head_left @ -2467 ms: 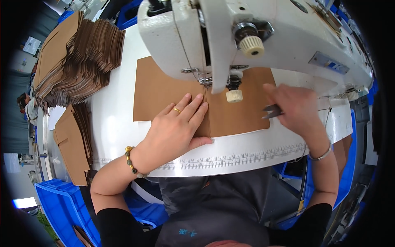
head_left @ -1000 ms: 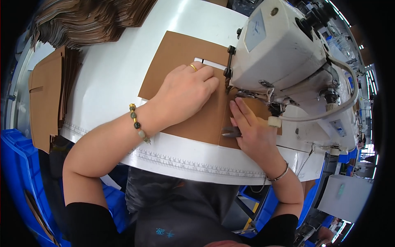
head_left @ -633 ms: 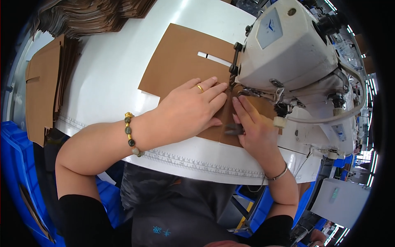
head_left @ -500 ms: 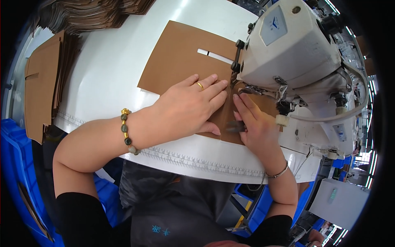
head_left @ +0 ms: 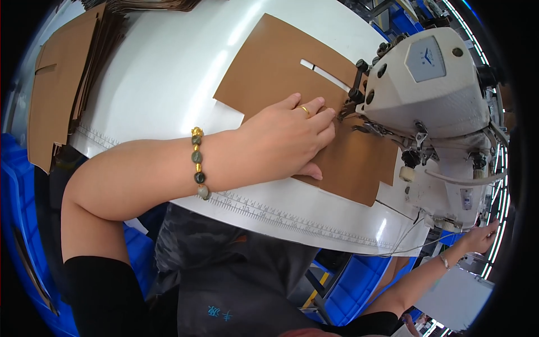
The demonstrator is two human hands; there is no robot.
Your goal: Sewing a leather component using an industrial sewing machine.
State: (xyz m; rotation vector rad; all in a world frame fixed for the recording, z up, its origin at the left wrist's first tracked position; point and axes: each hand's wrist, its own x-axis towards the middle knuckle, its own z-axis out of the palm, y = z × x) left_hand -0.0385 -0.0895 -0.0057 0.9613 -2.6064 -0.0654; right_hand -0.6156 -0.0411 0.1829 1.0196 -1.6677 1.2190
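A brown leather-like panel (head_left: 264,67) with a narrow slot lies on the white table, its right part beside the needle area of a white sewing machine (head_left: 455,84). My left hand (head_left: 295,137) rests flat on the panel, fingers stretched and thumb near its front edge. A beaded bracelet circles the left wrist. My right hand (head_left: 482,237) is stretched far out to the right, past the machine, away from the panel. Its fingers look curled closed; whatever they hold, if anything, is too small to make out.
A stack of brown panels (head_left: 62,90) hangs over the left table edge, more sheets behind it. A printed ruler (head_left: 269,216) runs along the front edge. Blue bins (head_left: 359,281) stand below on both sides. A thin cord (head_left: 401,244) lies at the right corner.
My right hand has left the panel and swung out to the far right; the dark tool seen in it before is no longer visible. My left hand stays on the panel. The view has shifted.
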